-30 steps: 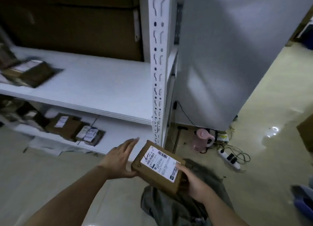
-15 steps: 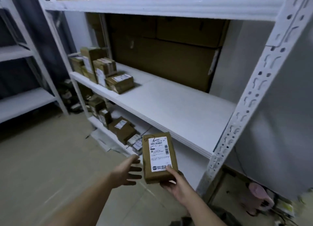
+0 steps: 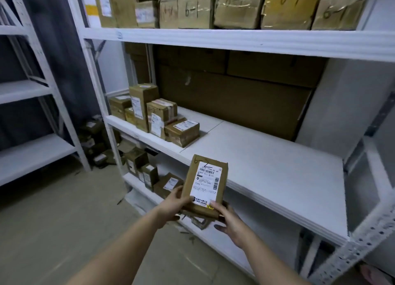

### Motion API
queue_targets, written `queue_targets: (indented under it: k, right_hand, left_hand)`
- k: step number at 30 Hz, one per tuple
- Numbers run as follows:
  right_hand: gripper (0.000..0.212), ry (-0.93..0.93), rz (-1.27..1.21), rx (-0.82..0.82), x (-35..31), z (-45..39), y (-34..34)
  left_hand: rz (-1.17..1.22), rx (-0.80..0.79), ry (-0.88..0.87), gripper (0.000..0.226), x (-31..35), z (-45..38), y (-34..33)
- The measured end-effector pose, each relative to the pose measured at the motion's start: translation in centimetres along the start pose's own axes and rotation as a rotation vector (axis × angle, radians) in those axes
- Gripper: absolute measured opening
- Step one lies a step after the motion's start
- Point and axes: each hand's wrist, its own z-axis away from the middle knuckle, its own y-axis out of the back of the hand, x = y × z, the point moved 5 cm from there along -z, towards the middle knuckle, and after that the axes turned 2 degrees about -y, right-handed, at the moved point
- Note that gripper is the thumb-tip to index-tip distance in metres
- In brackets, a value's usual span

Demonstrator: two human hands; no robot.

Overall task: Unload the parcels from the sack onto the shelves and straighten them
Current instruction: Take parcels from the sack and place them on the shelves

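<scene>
A flat brown cardboard parcel (image 3: 205,186) stands upright at lower centre of the frame, its white shipping label facing the camera and "6-2" handwritten at its top, just in front of the white middle shelf (image 3: 267,167) edge.

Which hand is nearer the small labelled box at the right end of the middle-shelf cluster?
Left. The left hand grips the held parcel on the side below that small labelled box; the right hand grips its lower right corner, farther away.
</scene>
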Motion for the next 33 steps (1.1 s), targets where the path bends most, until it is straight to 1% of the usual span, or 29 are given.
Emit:
queue_targets:
  k: [2, 6, 8, 11, 16, 19, 21, 23, 26, 30, 33]
  right_hand:
    - [0.053, 0.027, 0.004, 0.018, -1.3, -1.7, -1.8]
    - [0.065, 0.081, 0.108, 0.035, -3.5, -5.3, -4.0]
    - [0.066, 0.084, 0.16, 0.049, -4.5, -7.4, -4.5]
    - [0.068, 0.086, 0.254, 0.078, -5.9, -10.7, -4.6]
    - [0.066, 0.162, 0.301, 0.161, -8.7, -17.2, -3.9]
    - [0.076, 0.196, 0.271, 0.206, -10.0, -21.3, -3.1]
    - [0.076, 0.206, 0.259, 0.246, -10.7, -23.7, -2.4]
    - [0.076, 0.231, 0.238, 0.289, -11.4, -25.7, -1.8]
    - [0.077, 0.26, 0.231, 0.368, -11.9, -27.9, -1.5]
    - [0.078, 0.271, 0.228, 0.441, -12.2, -30.1, -1.7]
    - [0.084, 0.272, 0.225, 0.507, -11.9, -31.0, -2.0]
  left_hand:
    - [0.009, -0.023, -0.034, 0.068, 0.3, -1.4, 2.4]
    - [-0.064, -0.004, -0.104, 0.07, 0.9, -4.4, 6.1]
    - [-0.104, 0.034, -0.131, 0.07, 1.2, -6.8, 7.6]
    - [-0.186, 0.077, -0.152, 0.069, 2.0, -10.6, 9.3]
    - [-0.272, 0.133, -0.168, 0.071, 3.7, -18.2, 10.6]
    - [-0.271, 0.154, -0.143, 0.069, 4.7, -22.4, 11.0]
    - [-0.238, 0.153, -0.118, 0.063, 5.3, -25.1, 11.1]
    - [-0.255, 0.13, -0.122, 0.056, 5.8, -27.3, 11.1]
    - [-0.291, 0.062, -0.142, 0.058, 6.4, -29.8, 11.0]
    - [-0.263, -0.004, -0.181, 0.059, 6.9, -32.5, 11.8]
    - [-0.25, -0.062, -0.199, 0.057, 6.5, -34.0, 12.2]
